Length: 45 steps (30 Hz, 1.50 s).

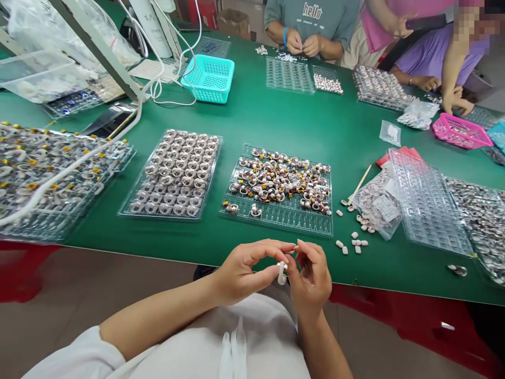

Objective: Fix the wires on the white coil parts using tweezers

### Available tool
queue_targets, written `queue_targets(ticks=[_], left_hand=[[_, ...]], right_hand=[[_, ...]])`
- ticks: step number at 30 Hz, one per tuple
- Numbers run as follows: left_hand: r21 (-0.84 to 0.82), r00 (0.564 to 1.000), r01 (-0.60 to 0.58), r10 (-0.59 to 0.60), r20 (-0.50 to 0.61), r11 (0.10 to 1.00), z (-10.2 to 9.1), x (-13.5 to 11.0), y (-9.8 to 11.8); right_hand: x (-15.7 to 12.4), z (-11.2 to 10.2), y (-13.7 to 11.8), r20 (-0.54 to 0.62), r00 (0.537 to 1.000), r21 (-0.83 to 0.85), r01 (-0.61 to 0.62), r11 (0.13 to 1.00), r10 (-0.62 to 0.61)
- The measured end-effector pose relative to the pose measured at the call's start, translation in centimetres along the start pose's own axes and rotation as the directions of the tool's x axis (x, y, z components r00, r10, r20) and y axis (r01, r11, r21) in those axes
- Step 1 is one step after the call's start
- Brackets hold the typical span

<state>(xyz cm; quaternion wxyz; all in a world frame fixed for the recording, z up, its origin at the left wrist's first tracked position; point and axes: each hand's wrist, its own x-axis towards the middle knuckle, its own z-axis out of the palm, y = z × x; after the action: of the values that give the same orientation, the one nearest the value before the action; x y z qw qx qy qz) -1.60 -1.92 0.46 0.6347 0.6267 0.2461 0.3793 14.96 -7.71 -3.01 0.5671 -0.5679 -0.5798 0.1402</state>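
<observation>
Your left hand (240,271) and right hand (310,276) pinch one small white plastic piece (281,272) between fingertips, just off the green desk (347,131) edge. It looks light, rigid and slippery: hold its sides, press gently.

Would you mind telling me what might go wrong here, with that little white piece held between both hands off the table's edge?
1. The small white part is pinched between the left hand and right hand over the lap, short of the green table; if it slips, it likely falls to the floor.
2. Loose white pellets lie near the table's edge and could be brushed off.
3. The middle tray holds an unsorted heap that a knock could spill.
</observation>
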Motion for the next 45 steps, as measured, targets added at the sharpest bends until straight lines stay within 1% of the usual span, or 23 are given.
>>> queue_targets(ticks=[3, 6, 8, 10, 12, 14, 15, 17, 18, 20, 21, 23, 26, 29, 31, 32, 34, 36, 38, 40, 42, 43, 45], left_hand=[[0.114, 0.994, -0.112, 0.11, 0.018, 0.987, -0.3, 0.0, 0.4], [0.181, 0.982, -0.187, 0.186, 0.026, 0.965, -0.4, -0.1, 0.5], [0.199, 0.976, -0.218, 0.216, 0.031, 0.955, -0.4, -0.2, 0.5], [0.186, 0.977, -0.212, 0.209, 0.032, 0.959, -0.4, -0.3, 0.5], [0.123, 0.989, -0.149, 0.148, 0.019, 0.981, -0.4, -0.3, 0.4], [-0.026, 1.0, -0.024, 0.024, -0.02, 0.999, -0.4, -0.3, 0.3], [-0.124, 0.997, 0.052, -0.058, -0.044, 0.991, -0.4, -0.2, 0.3], [-0.31, 0.972, 0.186, -0.221, -0.08, 0.932, -0.5, 0.0, 0.2], [-0.373, 0.954, 0.233, -0.286, -0.093, 0.898, -0.5, 0.2, 0.2], [-0.435, 0.923, 0.288, -0.368, -0.109, 0.853, -0.5, 0.5, 0.3], [-0.45, 0.914, 0.304, -0.39, -0.11, 0.84, -0.5, 0.6, 0.4], [-0.471, 0.904, 0.325, -0.415, -0.098, 0.82, -0.4, 0.8, 0.6], [-0.48, 0.902, 0.339, -0.425, -0.079, 0.809, -0.1, 0.8, 0.8], [-0.452, 0.893, 0.36, -0.441, -0.085, 0.816, -0.2, 0.9, 0.6], [-0.455, 0.885, 0.377, -0.459, -0.081, 0.807, -0.4, 0.9, 0.3], [-0.463, 0.882, 0.381, -0.465, -0.079, 0.801, -0.5, 1.0, 0.1], [-0.48, 0.875, 0.383, -0.477, -0.087, 0.79, -0.7, 1.0, -0.1], [-0.505, 0.856, 0.392, -0.506, -0.106, 0.769, -0.7, 1.2, -0.2], [-0.578, 0.824, 0.407, -0.557, -0.102, 0.708, -0.7, 1.4, -0.2], [-0.672, 0.791, 0.418, -0.609, -0.063, 0.611, -0.7, 1.7, -0.1], [-0.734, 0.767, 0.427, -0.642, -0.015, 0.528, -0.6, 1.9, -0.2], [-0.747, 0.759, 0.435, -0.651, 0.004, 0.503, -0.6, 1.9, -0.2], [-0.754, 0.754, 0.451, -0.656, 0.035, 0.479, -0.5, 2.0, -0.3]], right_hand=[[0.2, 0.0, 0.0, -0.008, 0.996, -0.035, 0.085, 0.996, -0.085], [0.3, 0.2, 0.0, -0.027, 0.983, -0.106, 0.18, 0.978, -0.184], [0.3, 0.4, 0.1, -0.041, 0.973, -0.145, 0.219, 0.965, -0.227], [0.3, 0.5, 0.2, -0.052, 0.967, -0.162, 0.24, 0.957, -0.251], [0.4, 0.6, 0.2, -0.05, 0.963, -0.161, 0.255, 0.954, -0.265], [0.6, 0.5, 0.0, -0.024, 0.966, -0.136, 0.252, 0.958, -0.257], [0.7, 0.4, -0.2, -0.003, 0.972, -0.109, 0.234, 0.966, -0.235], [0.8, 0.2, -0.5, 0.039, 0.988, -0.02, 0.15, 0.988, -0.15], [0.8, 0.1, -0.6, 0.056, 0.994, 0.028, 0.092, 0.995, -0.093], [0.7, 0.0, -0.6, 0.065, 0.998, 0.077, -0.008, 0.997, 0.003], [0.7, -0.1, -0.6, 0.061, 0.998, 0.067, -0.032, 0.997, 0.028], [0.7, -0.1, -0.4, 0.048, 0.999, -0.008, -0.023, 1.0, 0.023], [0.8, 0.1, -0.1, 0.067, 0.996, -0.121, 0.062, 0.991, -0.054], [1.0, 0.2, -0.1, 0.094, 0.988, -0.19, 0.139, 0.972, -0.123], [0.9, 0.2, -0.2, 0.07, 0.992, -0.228, 0.122, 0.966, -0.109], [0.8, 0.1, -0.4, 0.052, 0.996, -0.235, 0.082, 0.969, -0.072], [0.5, -0.1, -0.7, 0.027, 0.998, -0.188, -0.057, 0.981, 0.064], [0.2, -0.2, -0.9, 0.057, 0.973, -0.039, -0.221, 0.974, 0.223], [0.0, -0.1, -1.1, 0.12, 0.939, 0.135, -0.336, 0.932, 0.322], [0.0, 0.1, -1.0, 0.163, 0.93, 0.232, -0.361, 0.903, 0.33], [0.2, 0.4, -0.9, 0.177, 0.939, 0.241, -0.332, 0.912, 0.295], [0.3, 0.5, -0.8, 0.177, 0.944, 0.231, -0.314, 0.921, 0.277], [0.3, 0.9, -0.6, 0.174, 0.949, 0.211, -0.296, 0.932, 0.262]])
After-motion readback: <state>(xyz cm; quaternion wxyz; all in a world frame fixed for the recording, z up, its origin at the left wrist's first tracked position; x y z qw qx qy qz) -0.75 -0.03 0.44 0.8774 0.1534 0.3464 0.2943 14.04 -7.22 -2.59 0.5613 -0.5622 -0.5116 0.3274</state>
